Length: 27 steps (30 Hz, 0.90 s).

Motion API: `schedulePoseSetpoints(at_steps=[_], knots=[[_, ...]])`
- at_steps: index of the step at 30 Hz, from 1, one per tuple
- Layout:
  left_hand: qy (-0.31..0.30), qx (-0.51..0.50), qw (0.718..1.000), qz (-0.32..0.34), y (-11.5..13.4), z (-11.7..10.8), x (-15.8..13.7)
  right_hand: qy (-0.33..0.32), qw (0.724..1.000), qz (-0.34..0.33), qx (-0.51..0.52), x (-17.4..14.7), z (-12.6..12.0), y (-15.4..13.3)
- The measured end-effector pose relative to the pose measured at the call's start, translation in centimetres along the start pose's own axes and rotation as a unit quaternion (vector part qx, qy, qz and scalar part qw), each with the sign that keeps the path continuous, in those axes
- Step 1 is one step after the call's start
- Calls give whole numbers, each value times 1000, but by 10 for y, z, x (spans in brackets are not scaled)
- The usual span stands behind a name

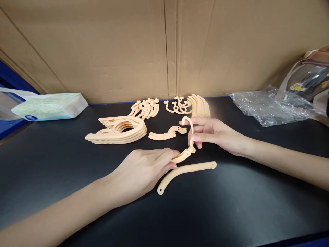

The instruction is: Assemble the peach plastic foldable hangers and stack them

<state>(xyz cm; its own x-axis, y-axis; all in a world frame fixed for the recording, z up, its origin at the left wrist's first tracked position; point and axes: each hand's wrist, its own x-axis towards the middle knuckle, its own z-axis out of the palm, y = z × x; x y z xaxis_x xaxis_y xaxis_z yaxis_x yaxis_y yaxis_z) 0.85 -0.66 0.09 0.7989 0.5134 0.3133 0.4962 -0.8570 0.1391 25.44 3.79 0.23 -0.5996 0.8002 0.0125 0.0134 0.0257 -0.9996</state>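
My left hand [151, 168] is closed on a peach plastic hanger arm [183, 156], whose end pokes out past the fingers. Between the thumb and fingers of my right hand [208, 132] is a peach hanger hook [191, 128], upright, its curved tip at the top. The hook's base meets the end of the hanger arm; whether they are locked together I cannot tell. In front of my hands lies a long curved bar [187, 169] with a hole at its end. Just behind them rests another hanger arm piece [167, 133].
At the left is a stack of folded hangers [120, 133]. Farther back lie several arm pieces [146, 108], loose hooks [177, 105] and a pile of bars [199, 106]. A tissue pack [53, 107] is far left; clear plastic wrap [262, 106] and a transparent bag [305, 79] are right.
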Motion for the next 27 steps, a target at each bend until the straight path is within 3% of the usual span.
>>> schedulePoseSetpoints(at_steps=[16,27], knots=[[-5,13,1000,-1,-1,2,-1,38,998,-9,-40,-3,4,-3],[2,23,1000,-1,0,3,0,25,999,-12,-47,-4,4,-2]])
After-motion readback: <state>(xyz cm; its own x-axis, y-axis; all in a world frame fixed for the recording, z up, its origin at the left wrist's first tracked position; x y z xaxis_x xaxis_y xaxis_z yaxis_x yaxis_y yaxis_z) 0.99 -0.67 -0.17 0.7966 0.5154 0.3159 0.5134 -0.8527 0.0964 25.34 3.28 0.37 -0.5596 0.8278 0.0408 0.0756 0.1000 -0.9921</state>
